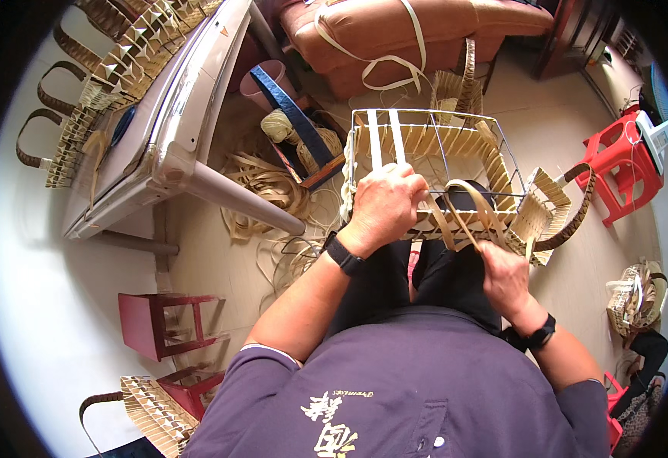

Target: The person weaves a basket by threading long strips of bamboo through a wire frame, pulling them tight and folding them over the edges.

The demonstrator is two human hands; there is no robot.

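While resting on the lap, wire-frame basket (433, 164) half woven. Left hand (383, 206) clamped over near rim, pinning strips. Right hand (504, 276), just below rim, pinches tan weaving strip (464, 210). Advice: keep strip flat, taut, untwisted against frame.

Left hand (383, 204) raised ahead of the lap, knuckles up, fingers curled down and closed in a grip, dark band at the wrist; bare forearm stretched forward from a purple sleeve; right hand (504, 276) lower and nearer the body, fingers pinched together, black wristband on, elbow bent.
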